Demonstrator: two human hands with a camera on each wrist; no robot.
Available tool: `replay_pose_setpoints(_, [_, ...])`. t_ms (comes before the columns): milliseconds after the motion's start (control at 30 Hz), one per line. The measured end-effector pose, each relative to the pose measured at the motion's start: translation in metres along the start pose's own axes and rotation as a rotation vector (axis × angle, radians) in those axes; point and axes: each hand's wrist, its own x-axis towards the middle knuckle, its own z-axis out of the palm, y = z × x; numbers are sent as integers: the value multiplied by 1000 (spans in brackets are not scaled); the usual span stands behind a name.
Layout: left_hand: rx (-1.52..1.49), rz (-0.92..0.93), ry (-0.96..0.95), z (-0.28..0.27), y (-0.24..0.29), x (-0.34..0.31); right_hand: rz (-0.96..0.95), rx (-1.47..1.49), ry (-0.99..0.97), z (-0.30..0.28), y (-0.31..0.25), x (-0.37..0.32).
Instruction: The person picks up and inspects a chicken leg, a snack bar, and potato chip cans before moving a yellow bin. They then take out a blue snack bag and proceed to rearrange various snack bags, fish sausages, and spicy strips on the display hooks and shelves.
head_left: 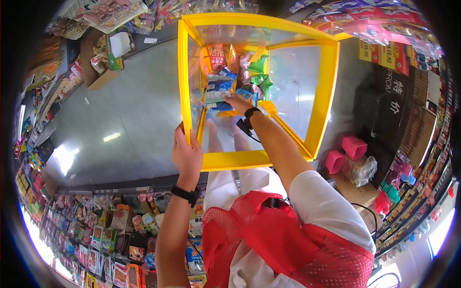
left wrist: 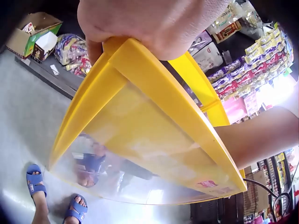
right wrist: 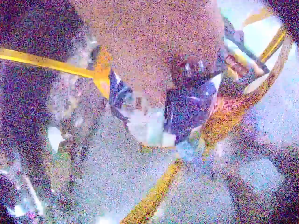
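A clear-walled box with a yellow frame (head_left: 235,161) hangs tilted before the body, its opening toward the head camera. My left hand (head_left: 188,152) grips its lower left edge; in the left wrist view the hand (left wrist: 149,23) curls over a corner of the yellow frame (left wrist: 163,91). Inside the box, my right hand (head_left: 238,102) holds a blue and white packet (head_left: 216,96) beside a red snack bag (head_left: 217,56) and green bags (head_left: 259,64). The grainy right wrist view shows the hand (right wrist: 149,56) over the dark blue and white packet (right wrist: 189,109).
Shelves of packaged snacks (head_left: 105,235) line the lower left, and more stand along the right. An open cardboard box (head_left: 93,65) lies at the upper left. Pink baskets (head_left: 354,147) are at the right. Blue slippers (left wrist: 36,183) show on the grey floor (left wrist: 18,121).
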Motion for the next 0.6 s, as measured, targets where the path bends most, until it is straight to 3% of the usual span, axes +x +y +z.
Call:
replay_pose_setpoints(67, [14, -11, -28, -4, 3, 0, 15, 306, -41, -7, -36, -41])
replay_pose_setpoints(167, [24, -10, -37, -4, 7, -2, 60, 679, -19, -13, -141, -157])
replay_pose_setpoints(200, [31, -8, -30, -5, 6, -2, -9, 843, -178, -27, -134, -155])
replay_pose_setpoints(267, [15, 44, -8, -4, 2, -5, -9, 932, -213, -39, -166, -225])
replay_pose_setpoints(367, [-26, 143, 7, -8, 6, -4, -176, 835, -159, -47, -186, -307])
replay_pose_setpoints(400, [-38, 183, 4, -10, 9, -7, -145, 970, -260, -64, -156, -288])
replay_pose_setpoints(467, [94, 362, 72, -13, 15, -19, -218, 740, -76, -43, -194, -380])
replay_pose_setpoints(500, [157, 467, 119, -15, 20, -24, -212, 784, -83, -38, -192, -399])
replay_pose_setpoints(567, [84, 709, 34, -14, 31, -41, -247, 861, -126, -34, -184, -408])
replay_pose_setpoints(600, [-124, 777, -82, -22, 50, -60, -261, 901, -165, -29, -168, -398])
